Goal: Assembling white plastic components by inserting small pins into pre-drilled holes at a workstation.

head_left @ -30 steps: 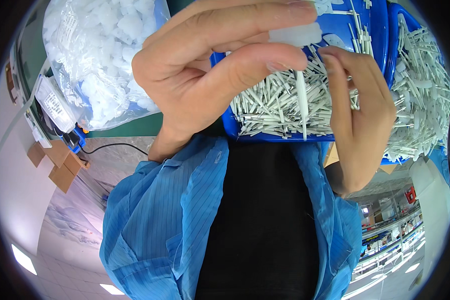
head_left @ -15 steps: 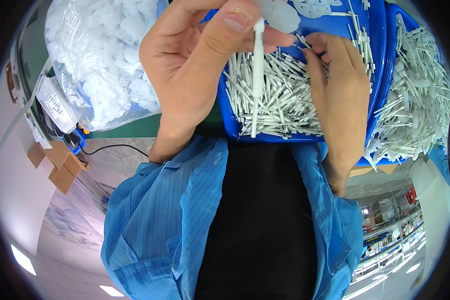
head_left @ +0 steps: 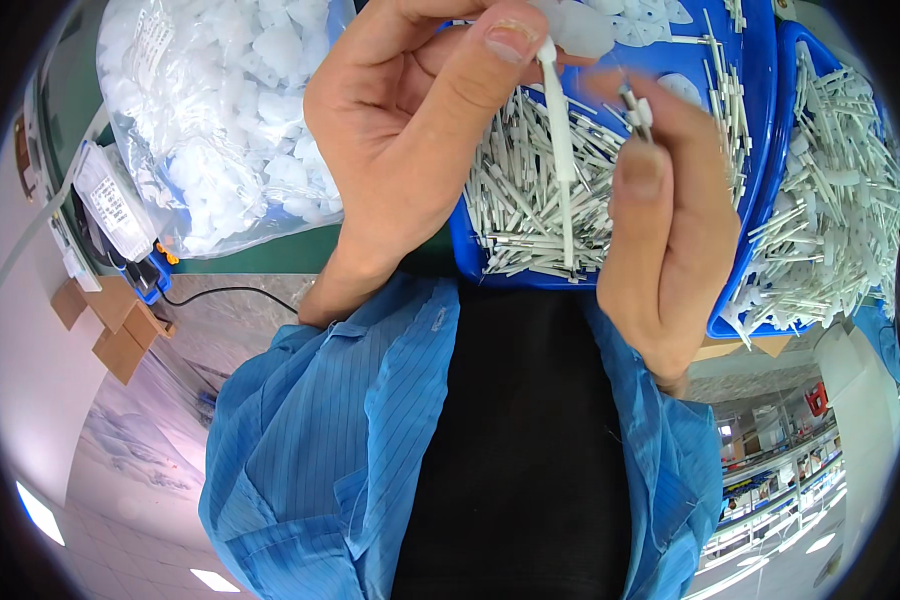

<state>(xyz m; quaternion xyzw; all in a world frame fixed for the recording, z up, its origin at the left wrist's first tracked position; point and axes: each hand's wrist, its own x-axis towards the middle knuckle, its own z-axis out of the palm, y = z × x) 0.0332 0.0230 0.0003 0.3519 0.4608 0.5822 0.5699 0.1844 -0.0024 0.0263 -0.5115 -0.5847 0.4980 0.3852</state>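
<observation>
My left hand (head_left: 400,150) pinches the top of a slim white plastic stick (head_left: 559,130) between thumb and fingers; the stick hangs down and narrows toward its lower end. A translucent white rounded plastic piece (head_left: 585,30) shows beside those fingertips; whether it is joined to the stick I cannot tell. Between thumb and forefinger, my right hand (head_left: 675,230) grips a small white piece with metal pins (head_left: 634,110), blurred by motion. Both hands are above a blue bin (head_left: 463,250) holding a pile of thin white sticks with metallic parts (head_left: 525,205).
On the left, a clear plastic bag (head_left: 220,130) is full of translucent white pieces. Another blue bin (head_left: 798,60) at the right holds white sticks with flat pieces attached (head_left: 830,200). Flat translucent pieces (head_left: 635,20) lie at the near bin's far side. Cardboard (head_left: 120,320) is at lower left.
My right hand has lifted from the pile toward me, turned, with the small metal-pinned piece now visible in its fingers. My left hand and its stick have shifted slightly right.
</observation>
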